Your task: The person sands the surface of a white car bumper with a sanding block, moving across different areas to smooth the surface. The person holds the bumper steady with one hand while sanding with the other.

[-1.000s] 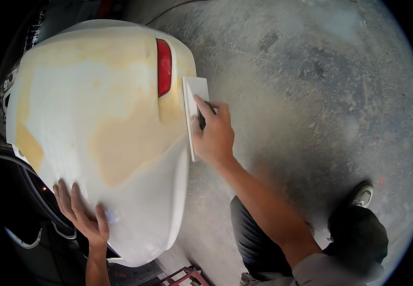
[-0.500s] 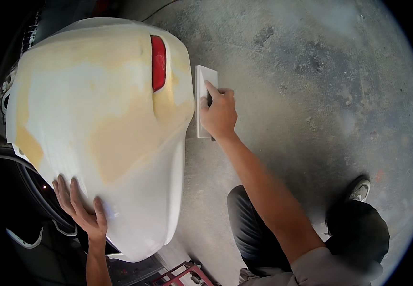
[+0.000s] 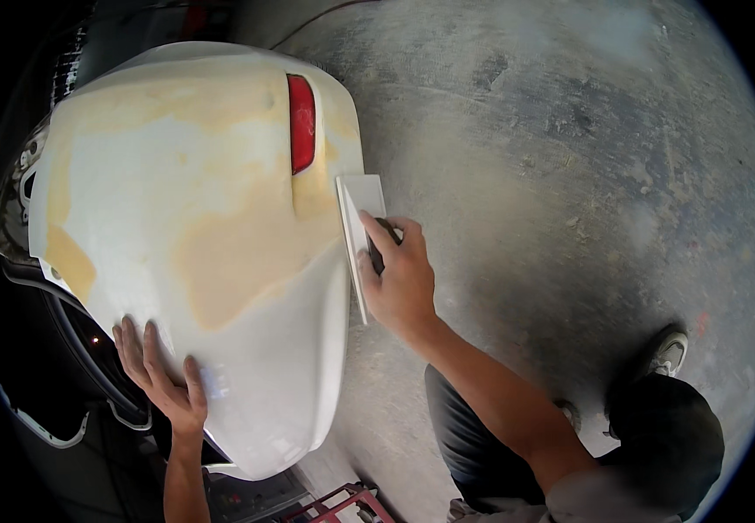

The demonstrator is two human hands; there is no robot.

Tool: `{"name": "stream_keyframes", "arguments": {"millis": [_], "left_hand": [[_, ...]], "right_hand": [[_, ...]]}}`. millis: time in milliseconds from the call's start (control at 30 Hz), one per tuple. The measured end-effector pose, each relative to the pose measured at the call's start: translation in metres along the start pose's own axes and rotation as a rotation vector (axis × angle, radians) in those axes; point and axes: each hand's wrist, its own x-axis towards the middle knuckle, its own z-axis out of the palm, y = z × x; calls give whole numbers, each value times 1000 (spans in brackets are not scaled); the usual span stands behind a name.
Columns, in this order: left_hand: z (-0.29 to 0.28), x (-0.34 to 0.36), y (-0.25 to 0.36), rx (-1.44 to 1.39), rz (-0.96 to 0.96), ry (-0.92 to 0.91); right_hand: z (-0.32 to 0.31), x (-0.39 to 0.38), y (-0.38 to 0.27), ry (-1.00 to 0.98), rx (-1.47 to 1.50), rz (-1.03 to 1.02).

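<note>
The right hand (image 3: 402, 279) grips a white board (image 3: 362, 195), back against the car panel (image 3: 242, 261) after a gap, apparently restoring working contact. The left hand (image 3: 166, 388) lies spread on the panel.

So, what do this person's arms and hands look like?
The left hand and right hand are bare: no gloves, rings or watch show. A short grey sleeve ends on the right upper arm; any left sleeve is out of view.
</note>
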Motion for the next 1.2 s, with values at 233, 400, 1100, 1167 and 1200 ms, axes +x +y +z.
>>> {"name": "stream_keyframes", "arguments": {"millis": [233,400,1100,1167,1200], "left_hand": [[-1,0,1,22,12,-19],[-4,1,1,15,8,-34],[-2,-6,-2,11,-27,-36],[-3,-4,-2,17,-18,-37],[-3,-2,-2,18,-14,-30]], "right_hand": [[0,9,1,-42,-114,-109],[-4,-29,-21,-79,-137,-83],[1,26,10,-37,-118,-171],[-3,23,8,-83,-161,-138],[-2,39,10,-29,-158,-169]]}}
